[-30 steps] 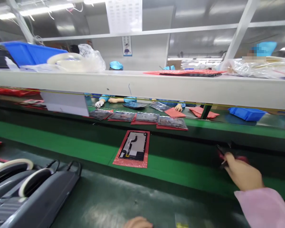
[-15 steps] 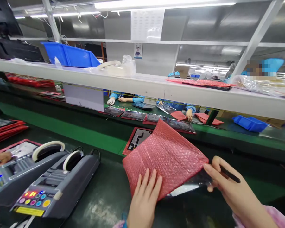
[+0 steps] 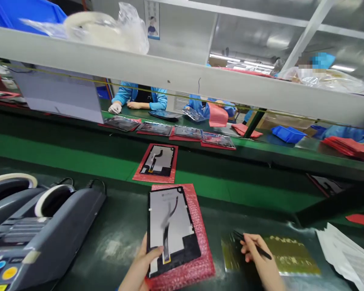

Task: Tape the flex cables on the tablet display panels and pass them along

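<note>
My left hand (image 3: pixel 145 258) grips the lower left edge of a flat display panel (image 3: pixel 178 220), thumb on top near a dark ribbon cable. The panel has a pale grey back and black borders, and a red bubble-wrap sheet (image 3: pixel 202 226) lies beneath it. How the fingers sit underneath is hidden. In my right hand (image 3: pixel 256 256) is a pair of black tweezers (image 3: pixel 264 254), its tips pointing up and left. That hand hovers at a sheet of amber film (image 3: pixel 294 254) with rows of small pieces; whether it touches the film I cannot tell.
Grey tape dispensers (image 3: pixel 69 226) stand at the left. Another panel on red wrap (image 3: pixel 157 161) lies ahead on the green strip. White papers (image 3: pixel 341 254) sit at the right. A white shelf (image 3: pixel 170 60) crosses above; beyond it co-workers sit at a bench with wrapped panels.
The red bubble wrap now lies under a display panel, which shows grey side up in my left hand. My right hand has let go of the wrap and moved to the amber film. The view has shifted.
</note>
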Demonstrator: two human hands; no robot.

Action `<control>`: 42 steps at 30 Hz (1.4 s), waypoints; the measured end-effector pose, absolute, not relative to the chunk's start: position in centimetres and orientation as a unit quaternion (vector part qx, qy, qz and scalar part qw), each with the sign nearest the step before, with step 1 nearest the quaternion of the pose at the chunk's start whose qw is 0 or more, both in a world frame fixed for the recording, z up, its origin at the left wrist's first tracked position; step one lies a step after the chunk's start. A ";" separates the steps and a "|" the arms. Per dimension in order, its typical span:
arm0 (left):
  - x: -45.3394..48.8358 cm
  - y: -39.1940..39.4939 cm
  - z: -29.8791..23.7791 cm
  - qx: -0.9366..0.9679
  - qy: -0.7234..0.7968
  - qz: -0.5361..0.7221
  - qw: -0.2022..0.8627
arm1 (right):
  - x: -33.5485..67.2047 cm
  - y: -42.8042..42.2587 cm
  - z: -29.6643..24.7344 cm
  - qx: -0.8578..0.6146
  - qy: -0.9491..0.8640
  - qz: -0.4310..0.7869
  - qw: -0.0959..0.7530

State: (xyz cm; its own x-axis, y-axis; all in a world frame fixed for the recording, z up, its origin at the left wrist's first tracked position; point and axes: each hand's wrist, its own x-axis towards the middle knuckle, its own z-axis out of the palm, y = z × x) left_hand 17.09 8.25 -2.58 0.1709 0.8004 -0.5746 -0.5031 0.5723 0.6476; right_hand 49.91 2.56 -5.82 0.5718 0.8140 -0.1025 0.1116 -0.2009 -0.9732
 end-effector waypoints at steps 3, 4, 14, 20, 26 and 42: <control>16.3 8.1 -5.6 0.253 0.517 0.431 0.695 | 49.2 1.7 -7.0 -0.730 -0.342 0.297 0.512; 16.0 8.1 -6.7 0.299 0.527 0.444 0.660 | 49.1 1.5 -7.0 -0.733 -0.348 0.289 0.509; 13.5 5.3 -7.7 0.704 0.551 0.373 0.249 | 48.8 1.8 -5.6 -0.749 -0.322 0.320 0.482; 12.4 5.0 -6.4 0.831 0.449 0.279 0.171 | 49.5 0.9 -6.6 -0.748 -0.332 0.273 0.505; 11.8 5.0 -5.5 0.884 0.375 0.209 0.187 | 44.8 -0.4 -7.6 -0.670 -0.395 0.346 0.525; 12.1 4.8 -5.4 0.871 0.389 0.205 0.221 | 34.6 0.8 -8.0 -0.584 -0.443 0.516 0.444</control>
State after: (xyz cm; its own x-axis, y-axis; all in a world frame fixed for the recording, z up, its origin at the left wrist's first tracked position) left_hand 12.13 4.80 -5.43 0.6131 0.7680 0.1852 0.5872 -0.5998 0.5435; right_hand 34.56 0.76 -8.05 0.0757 0.9751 -0.2082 0.0594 -0.2129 -0.9753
